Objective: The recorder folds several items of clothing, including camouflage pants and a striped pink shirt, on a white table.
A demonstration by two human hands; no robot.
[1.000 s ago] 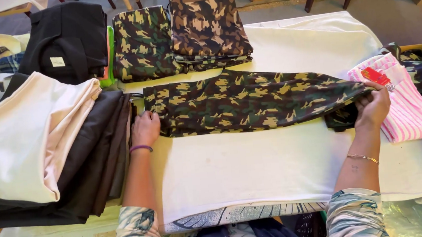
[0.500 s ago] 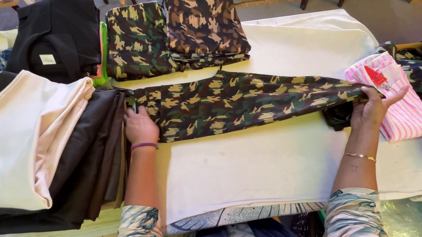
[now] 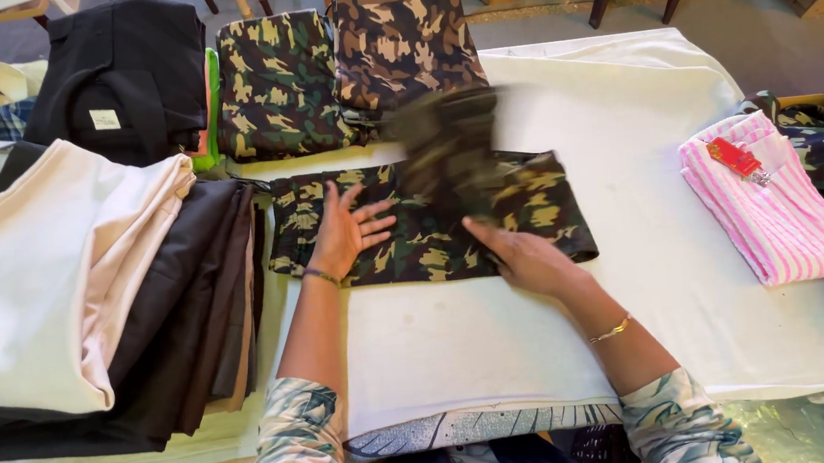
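Left hand: our left hand [image 3: 343, 229] lies flat, fingers spread and released, pressing on the left part of the camouflage trousers [image 3: 412, 236] at the middle of the frame.
Right hand: our right hand [image 3: 521, 252] rests on the lower right part of the same trousers, fingers stretched out, not clenched; a thin bracelet [image 3: 611, 328] sits on that wrist.
Trousers: we see them folded on the white table cover [image 3: 644, 194], a blurred flap of the cloth raised above their middle.
Upper middle: two folded camouflage pieces [image 3: 350, 65] lie side by side, just beyond the trousers.
Left of frame: a stack of white and dark clothes [image 3: 94, 296] lies beside our left arm; a black garment [image 3: 126, 78] sits above it.
Right of frame: a pink striped garment [image 3: 773, 208] with a red tag lies well apart from our hands.
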